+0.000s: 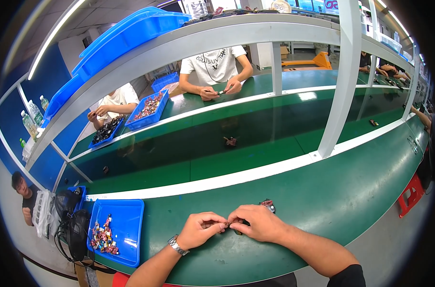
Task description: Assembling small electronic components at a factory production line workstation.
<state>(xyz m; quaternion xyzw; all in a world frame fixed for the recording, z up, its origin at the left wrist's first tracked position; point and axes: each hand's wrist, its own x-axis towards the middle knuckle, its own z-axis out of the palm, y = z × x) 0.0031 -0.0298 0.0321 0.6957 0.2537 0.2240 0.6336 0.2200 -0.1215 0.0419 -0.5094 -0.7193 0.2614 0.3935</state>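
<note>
Over the green table top, my left hand and my right hand meet fingertip to fingertip. Both pinch a small reddish-brown part between thumb and fingers; it is mostly covered, and its exact kind does not show. Under the right hand, a bit of something dark and yellowish peeks out. Just beyond the right knuckles lies a small red, black and silver electronic assembly. To the left stands a shallow blue tray with a heap of small red, white and yellow parts.
A white rail separates my table from a green conveyor belt carrying a few small parts. A grey post rises on the right. Black bags sit left of the tray. Co-workers handle parts across the belt, beside blue bins.
</note>
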